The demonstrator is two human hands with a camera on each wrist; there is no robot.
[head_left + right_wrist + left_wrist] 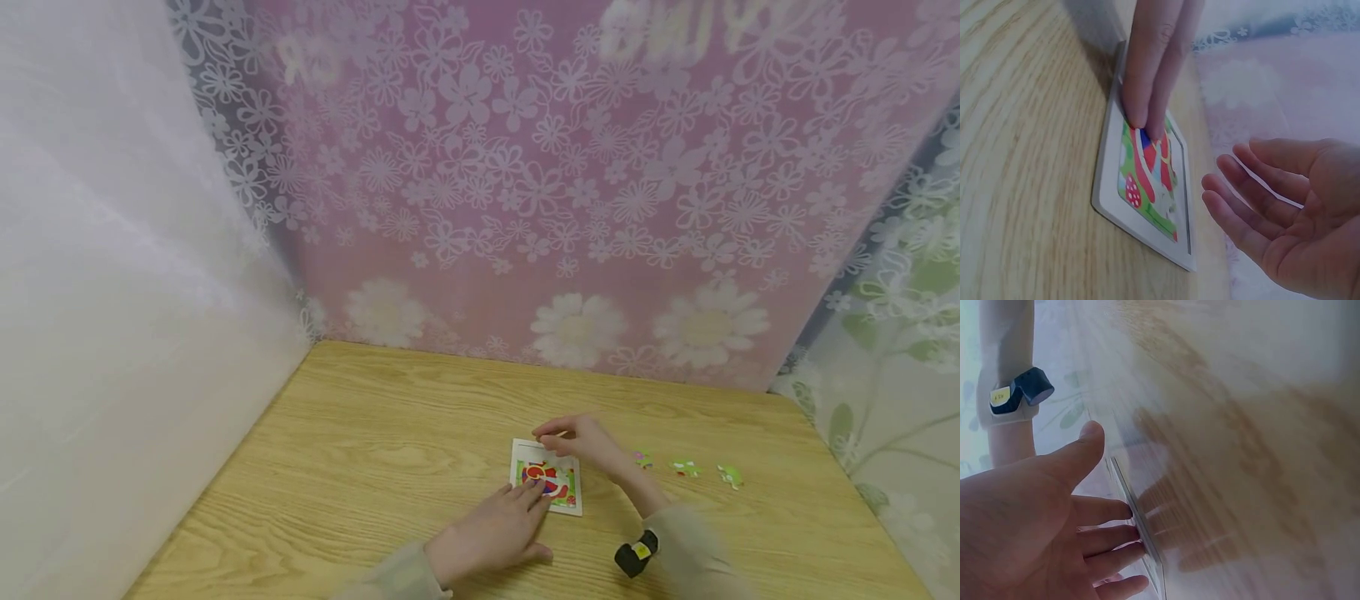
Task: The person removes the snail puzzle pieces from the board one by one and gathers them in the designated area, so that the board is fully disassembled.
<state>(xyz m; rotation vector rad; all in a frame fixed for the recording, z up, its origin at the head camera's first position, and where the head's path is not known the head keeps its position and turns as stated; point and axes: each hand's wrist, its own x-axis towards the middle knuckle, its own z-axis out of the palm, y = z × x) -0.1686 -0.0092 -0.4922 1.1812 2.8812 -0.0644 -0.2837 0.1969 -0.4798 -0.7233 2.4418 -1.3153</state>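
Observation:
A small white-framed jigsaw board lies flat on the wooden table, its colourful picture of red, green and blue pieces partly filled in. My left hand rests on its near side, fingers extended and pressing the picture. In the left wrist view, that hand's fingertips are right at the board's edge, thumb spread away. Over the far edge hovers my right hand, its fingers loosely bent. The right wrist view shows nothing between those fingers.
Several loose puzzle pieces lie in a row to the right of the board. The wooden table meets a pink flowered curtain at the back and a white sheet at the left. A black camera sits on my right wrist.

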